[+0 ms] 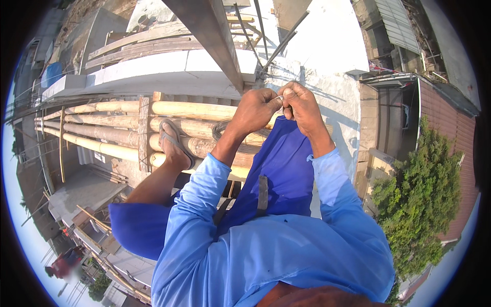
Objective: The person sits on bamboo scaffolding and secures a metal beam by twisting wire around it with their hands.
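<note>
"Looking at those hands, what's between them?"

"A thin pale strand of wire (280, 96). The left hand (255, 108) and the right hand (303, 105) are both closed tight on it, knuckles nearly touching, just below the slanting dark steel beam (212, 36)."

"And where's the rest of it?"

"A dark coil of thin wire (244, 143) lies on the platform of pale bamboo poles (117, 130), near its right end, beside the blue-trousered knee. The sandalled foot (174, 146) rests on the poles further left."

"Feels risky to me."

"To me too. I'd judge the poles are round, so a shifted foot could slide, and the street with the small red vehicle (64, 263) lies far beneath. A hard tug on the strand might snap it or cut a finger, and a nudged coil could roll off the platform's edge."
</note>
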Demonstrator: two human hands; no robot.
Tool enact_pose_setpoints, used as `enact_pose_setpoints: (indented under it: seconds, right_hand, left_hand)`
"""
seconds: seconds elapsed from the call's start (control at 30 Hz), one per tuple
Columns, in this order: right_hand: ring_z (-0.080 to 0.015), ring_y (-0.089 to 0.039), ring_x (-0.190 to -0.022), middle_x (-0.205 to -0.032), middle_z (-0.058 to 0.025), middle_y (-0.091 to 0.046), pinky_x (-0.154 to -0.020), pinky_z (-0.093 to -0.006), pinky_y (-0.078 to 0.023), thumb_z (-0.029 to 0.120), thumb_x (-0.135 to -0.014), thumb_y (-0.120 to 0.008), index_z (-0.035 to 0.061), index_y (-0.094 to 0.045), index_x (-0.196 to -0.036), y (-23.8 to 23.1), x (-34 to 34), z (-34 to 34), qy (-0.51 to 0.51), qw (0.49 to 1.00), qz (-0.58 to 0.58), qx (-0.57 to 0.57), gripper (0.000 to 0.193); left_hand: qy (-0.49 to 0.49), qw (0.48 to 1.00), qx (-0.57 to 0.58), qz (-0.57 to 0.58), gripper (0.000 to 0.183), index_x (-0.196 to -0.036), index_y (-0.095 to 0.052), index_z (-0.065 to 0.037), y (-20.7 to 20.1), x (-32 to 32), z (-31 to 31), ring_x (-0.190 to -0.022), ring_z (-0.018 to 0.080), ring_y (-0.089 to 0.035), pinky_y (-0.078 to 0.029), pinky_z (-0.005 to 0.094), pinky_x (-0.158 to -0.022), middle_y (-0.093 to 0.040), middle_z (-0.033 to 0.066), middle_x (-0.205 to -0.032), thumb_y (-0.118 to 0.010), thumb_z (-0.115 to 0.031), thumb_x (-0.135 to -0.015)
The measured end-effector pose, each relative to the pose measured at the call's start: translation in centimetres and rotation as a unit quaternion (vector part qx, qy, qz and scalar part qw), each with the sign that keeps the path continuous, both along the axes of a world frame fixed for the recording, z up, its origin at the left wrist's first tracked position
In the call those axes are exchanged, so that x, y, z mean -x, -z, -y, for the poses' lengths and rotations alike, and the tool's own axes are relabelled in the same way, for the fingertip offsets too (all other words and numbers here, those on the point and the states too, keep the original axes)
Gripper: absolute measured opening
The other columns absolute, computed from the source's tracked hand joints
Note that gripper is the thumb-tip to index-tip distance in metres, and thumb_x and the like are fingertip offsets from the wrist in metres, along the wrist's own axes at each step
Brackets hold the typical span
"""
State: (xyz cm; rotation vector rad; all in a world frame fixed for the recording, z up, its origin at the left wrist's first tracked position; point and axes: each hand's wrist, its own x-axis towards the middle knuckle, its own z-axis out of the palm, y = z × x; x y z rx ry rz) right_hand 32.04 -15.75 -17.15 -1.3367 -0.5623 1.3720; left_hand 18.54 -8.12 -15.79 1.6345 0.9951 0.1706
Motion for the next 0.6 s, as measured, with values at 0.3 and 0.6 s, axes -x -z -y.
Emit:
enact_pose_setpoints:
  seconds: [0.3, 0.6]
  right_hand:
    - [-0.0022, -0.033, -0.049, -0.062, 0.004, -0.043, -0.042, -0.0163, -0.026, 0.022, -0.091, -0.051, 0.0045, -0.057, -0.092, 0.5, -0.2, -0.1, -0.001, 1.0, -0.014, -0.005, 0.019]
    - [-0.0022, -0.034, -0.051, -0.06, 0.0056, -0.042, -0.045, -0.0203, -0.029, 0.019, -0.086, -0.052, 0.0034, -0.057, -0.08, -0.3, -0.3, -0.5, -0.018, 0.997, 0.072, 0.021, 0.017]
  left_hand:
    - [-0.069, 0.995, 0.004, 0.077, 0.02, -0.073, -0.06, 0.004, 1.3, 0.0, 0.4, -0.052, 0.013, -0.05, -0.041, 0.0313, -0.05, -0.055, 0.0107, -0.056, -0.059, -0.015, -0.078]
    - [-0.044, 0.998, 0.012, 0.047, 0.017, -0.077, -0.061, 0.002, 1.1, 0.4, 0.5, -0.062, 0.008, -0.047, -0.04, 0.0268, -0.056, -0.054, 0.0019, -0.064, -0.06, -0.015, -0.08]
